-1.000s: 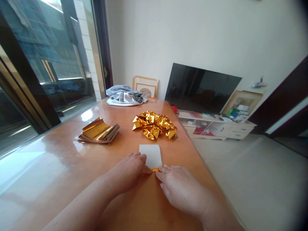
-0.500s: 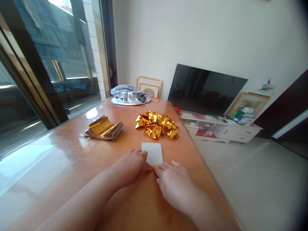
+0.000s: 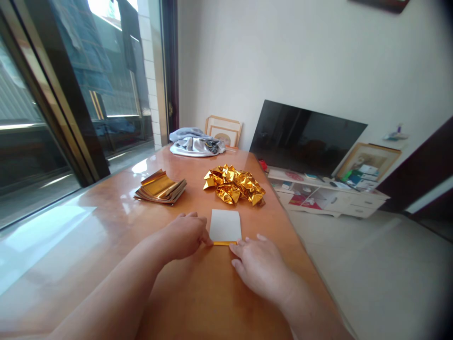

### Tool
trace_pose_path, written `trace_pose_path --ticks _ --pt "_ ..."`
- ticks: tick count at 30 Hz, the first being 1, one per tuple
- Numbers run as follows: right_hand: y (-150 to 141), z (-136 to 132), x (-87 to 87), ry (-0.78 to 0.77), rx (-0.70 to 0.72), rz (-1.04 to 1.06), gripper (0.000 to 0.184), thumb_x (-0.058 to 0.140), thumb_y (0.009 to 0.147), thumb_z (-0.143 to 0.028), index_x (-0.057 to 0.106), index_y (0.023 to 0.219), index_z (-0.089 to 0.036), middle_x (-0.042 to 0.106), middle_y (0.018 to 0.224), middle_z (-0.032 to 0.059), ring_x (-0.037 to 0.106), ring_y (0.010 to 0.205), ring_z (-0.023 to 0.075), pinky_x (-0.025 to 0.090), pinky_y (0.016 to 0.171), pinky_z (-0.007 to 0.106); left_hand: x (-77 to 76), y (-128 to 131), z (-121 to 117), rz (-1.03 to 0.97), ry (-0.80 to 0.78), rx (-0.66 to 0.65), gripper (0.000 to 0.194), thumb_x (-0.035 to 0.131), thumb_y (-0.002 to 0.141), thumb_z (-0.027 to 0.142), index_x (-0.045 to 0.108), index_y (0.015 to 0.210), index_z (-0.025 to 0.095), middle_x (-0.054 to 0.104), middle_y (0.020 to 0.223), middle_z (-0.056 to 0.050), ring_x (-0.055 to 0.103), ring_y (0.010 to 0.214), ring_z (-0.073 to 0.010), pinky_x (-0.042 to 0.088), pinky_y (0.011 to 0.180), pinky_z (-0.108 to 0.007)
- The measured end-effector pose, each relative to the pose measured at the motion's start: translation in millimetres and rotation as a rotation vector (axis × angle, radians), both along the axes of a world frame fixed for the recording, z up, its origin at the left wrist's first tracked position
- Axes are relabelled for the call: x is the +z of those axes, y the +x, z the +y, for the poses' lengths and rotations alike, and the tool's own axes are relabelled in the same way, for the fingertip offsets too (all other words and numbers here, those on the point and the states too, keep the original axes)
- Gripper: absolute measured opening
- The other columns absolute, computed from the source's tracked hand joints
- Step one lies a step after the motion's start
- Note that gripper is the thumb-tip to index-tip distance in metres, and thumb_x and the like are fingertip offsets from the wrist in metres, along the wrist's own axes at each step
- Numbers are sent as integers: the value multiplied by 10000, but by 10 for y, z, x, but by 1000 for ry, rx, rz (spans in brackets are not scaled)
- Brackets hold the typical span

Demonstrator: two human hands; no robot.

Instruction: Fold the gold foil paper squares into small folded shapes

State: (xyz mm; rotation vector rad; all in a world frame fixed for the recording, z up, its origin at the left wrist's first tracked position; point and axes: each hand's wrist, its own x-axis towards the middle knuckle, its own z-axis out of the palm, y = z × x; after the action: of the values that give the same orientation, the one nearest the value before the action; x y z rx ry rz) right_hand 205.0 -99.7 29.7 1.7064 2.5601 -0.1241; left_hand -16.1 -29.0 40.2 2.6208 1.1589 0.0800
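A sheet of foil paper (image 3: pixel 225 225) lies on the table with its pale side up. Along its near edge runs a narrow gold folded strip (image 3: pixel 222 243). My left hand (image 3: pixel 187 236) rests at the left end of that fold, a fingertip pressing there and the other fingers loosely bent. At the right end, my right hand (image 3: pixel 258 262) lies with its fingers spread, the fingertips on the crease. Beyond the sheet is a pile of folded gold foil pieces (image 3: pixel 235 185). Left of the pile sits a stack of gold foil sheets (image 3: pixel 161 189).
Bundled grey-blue cloth (image 3: pixel 196 142) lies at the far end of the glossy wooden table (image 3: pixel 198 302). Past the table's right edge stand a white low cabinet (image 3: pixel 339 200) and a television (image 3: pixel 307 137). A glass sliding door (image 3: pixel 106 94) is on the left.
My left hand has slid left along the crease to its left end, baring the gold strip between the hands. My right hand stays near the right end. The view has shifted slightly.
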Motion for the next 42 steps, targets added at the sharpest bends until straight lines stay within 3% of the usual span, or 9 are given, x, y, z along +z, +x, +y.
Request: trace_pose_path --ticks 4,9,12,17,24,30,33,37,42 --pt "-1 3 -9 0 4 -10 273 503 945 -309 709 1108 -236 741 1133 110 631 1160 302 352 1028 483 42 -55 30 21 9 52 316 562 740 61 779 727 290 668 850 -51 540 883 -237 362 733 -308" --pt "6 7 -15 13 13 -8 272 502 945 -304 714 1099 -226 745 1107 113 634 1139 294 358 1018 473 7 -44 110 1 116 153 279 506 799 100 752 765 228 661 829 -73 564 815 -230 395 725 -326" --pt "9 11 -18 22 14 -3 262 508 944 -302 719 1081 -226 746 1104 109 640 1125 290 355 1020 468 -42 80 86 -142 179 63 254 494 796 87 716 815 211 649 867 -61 579 824 -205 424 757 -306" --pt "5 15 -2 15 -3 7 244 518 933 -294 721 1053 -231 751 1083 101 659 1065 282 372 991 442 -156 260 -11 -203 -29 -148 256 506 792 85 715 856 220 651 933 -34 604 810 -164 460 730 -243" --pt "58 19 65 -8 -12 -7 270 479 945 -285 731 1014 -214 760 1016 106 683 957 260 406 913 384 -318 201 92 -194 -118 -122 323 509 790 81 771 895 237 680 946 -28 620 843 -166 477 779 -244" --pt "174 64 122 -12 -64 -30 334 449 967 -317 758 866 -243 760 873 88 679 841 248 408 774 341 -310 208 104 -210 -154 -96 337 509 770 76 775 899 237 698 955 -25 631 853 -168 486 781 -244" --pt "166 123 109 36 -147 19 306 458 973 -347 733 891 -239 750 891 78 666 846 237 396 723 319 -303 214 90 -226 -157 -101 320 515 771 82 768 895 235 696 966 -27 632 869 -173 486 790 -247" --pt "108 222 14 142 -163 137 213 512 956 -335 689 1025 -238 718 1015 63 624 983 224 406 803 305 -333 215 93 -243 -143 -107 308 509 765 77 756 876 224 692 971 -31 629 855 -167 479 787 -248" --pt "113 330 -135 109 -139 196 222 507 949 -273 689 1068 -226 694 1046 69 592 1039 219 396 851 301 -345 223 104 -242 -125 -111 318 502 753 67 756 865 222 695 943 -34 627 855 -171 473 779 -248"
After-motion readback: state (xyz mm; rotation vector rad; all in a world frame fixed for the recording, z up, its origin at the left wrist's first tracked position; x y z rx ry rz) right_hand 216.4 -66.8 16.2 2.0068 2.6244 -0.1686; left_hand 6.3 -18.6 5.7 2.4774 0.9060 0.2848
